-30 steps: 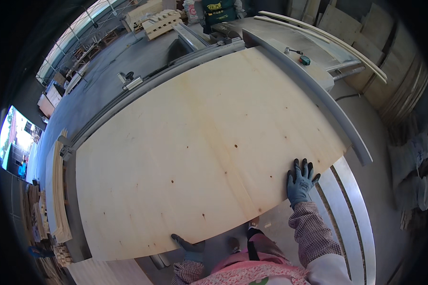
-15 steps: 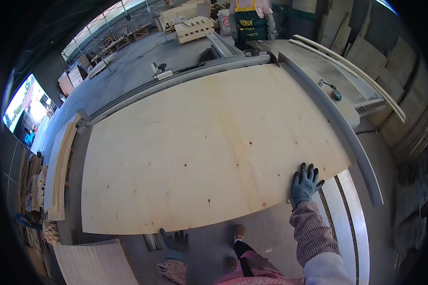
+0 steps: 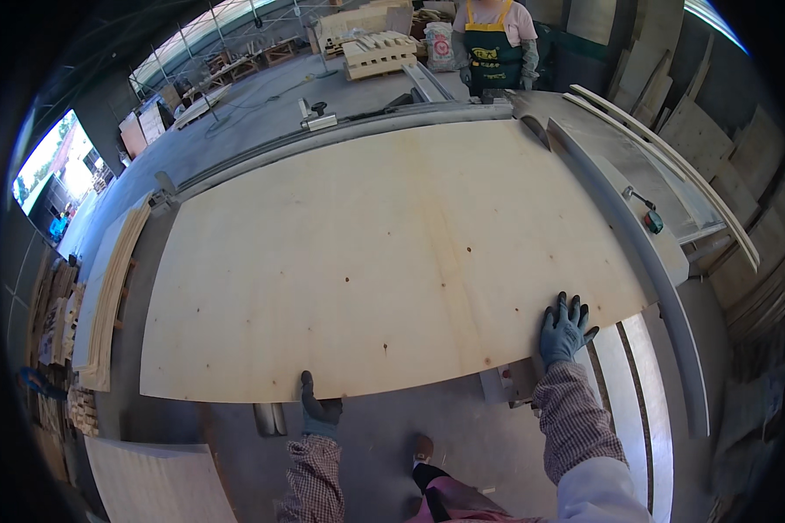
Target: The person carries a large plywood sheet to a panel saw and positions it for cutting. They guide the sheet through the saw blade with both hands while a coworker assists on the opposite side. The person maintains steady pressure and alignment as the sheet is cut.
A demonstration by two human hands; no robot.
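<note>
A large pale plywood sheet point(image 3: 366, 261) with small brown knots lies flat in front of me. My left hand point(image 3: 319, 411), in a blue-grey glove with dark fingertips, grips its near edge left of the middle. The thumb rests on top and the fingers go under the sheet, where they are hidden. Near the sheet's right corner my right hand point(image 3: 565, 333), gloved alike, is pressed flat on the wood with its fingers spread. Along the right side runs a long grey metal fence point(image 3: 624, 235). A curved saw blade point(image 3: 536, 132) shows at the far right corner.
Beyond the fence stands a metal table with a red-and-green tape measure point(image 3: 653, 221) and long wood strips point(image 3: 663, 152). A co-worker in a dark green apron point(image 3: 494, 57) stands at the far side. Stacked boards point(image 3: 113, 296) lie left; another sheet point(image 3: 161, 479) is at lower left.
My left hand has come up from below the near edge and taken hold of the plywood sheet. The sheet's near left edge sits farther forward. My right hand stays flat on it.
</note>
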